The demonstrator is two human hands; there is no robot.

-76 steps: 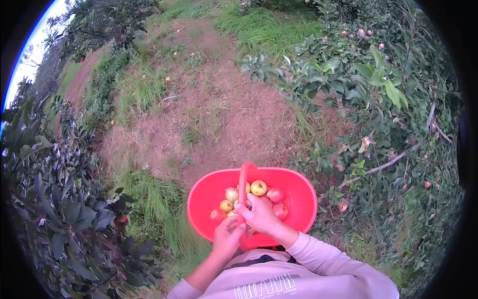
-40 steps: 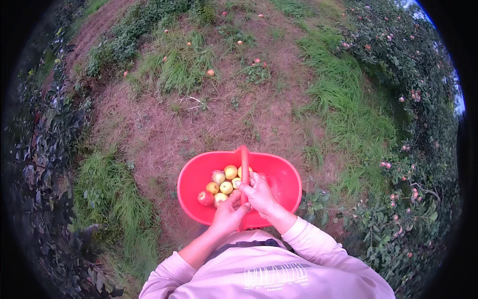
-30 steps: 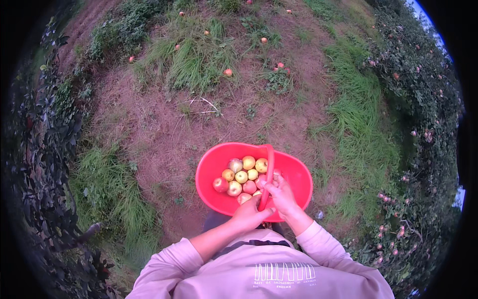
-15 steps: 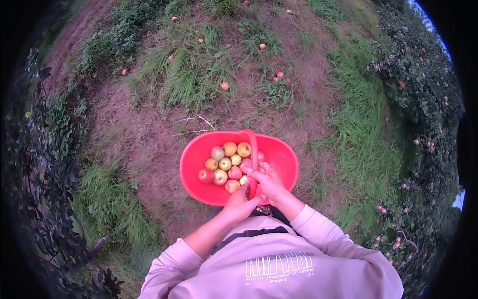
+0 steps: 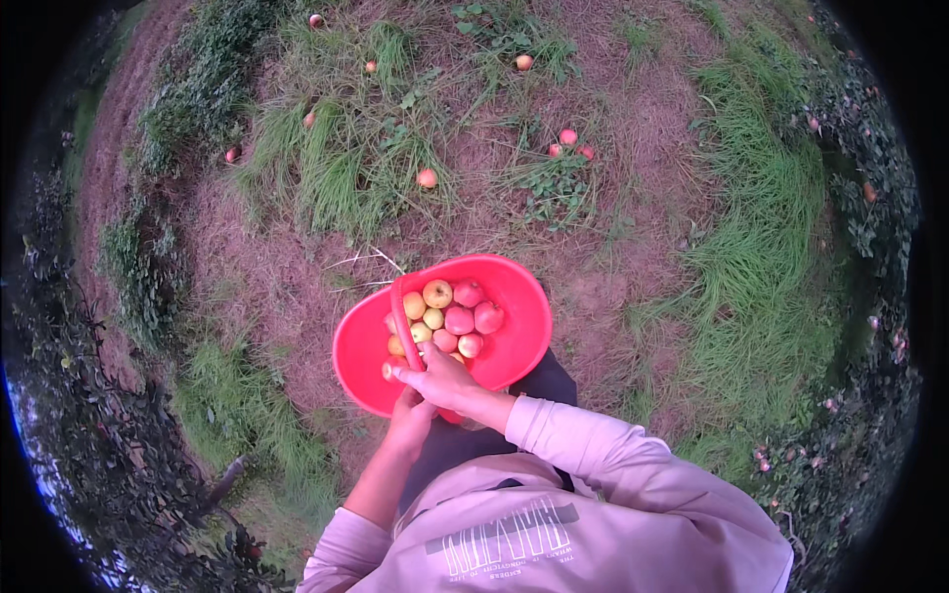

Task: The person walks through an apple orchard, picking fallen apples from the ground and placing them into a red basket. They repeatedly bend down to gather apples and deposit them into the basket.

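A red oval plastic basket [image 5: 524, 341] with one arched handle [image 5: 399, 308] hangs in front of my body, tilted, its right side higher. Red, pink and yellow-green apples [image 5: 460, 320] lie together in its bottom. My right hand [image 5: 442, 381] reaches across to the near part of the handle, its fingers closed around it. Just below it, my left hand [image 5: 409, 419] is closed at the near rim by the handle's foot, its fingers partly hidden by the right hand. One apple [image 5: 392, 368] sits beside my right thumb.
Fallen apples [image 5: 426, 178] are scattered over dry ground and grass tufts ahead, with a few [image 5: 568, 137] clustered in low leaves. Fruit-bearing trees [image 5: 870, 267] stand on the right, dark foliage [image 5: 109, 435] on the left. A thin twig [image 5: 386, 260] lies beyond the basket.
The basket has shifted left and turned, and its handle has swung to the left side. Both my hands have moved left with it; my right hand has crossed over my left. The view has shifted too.
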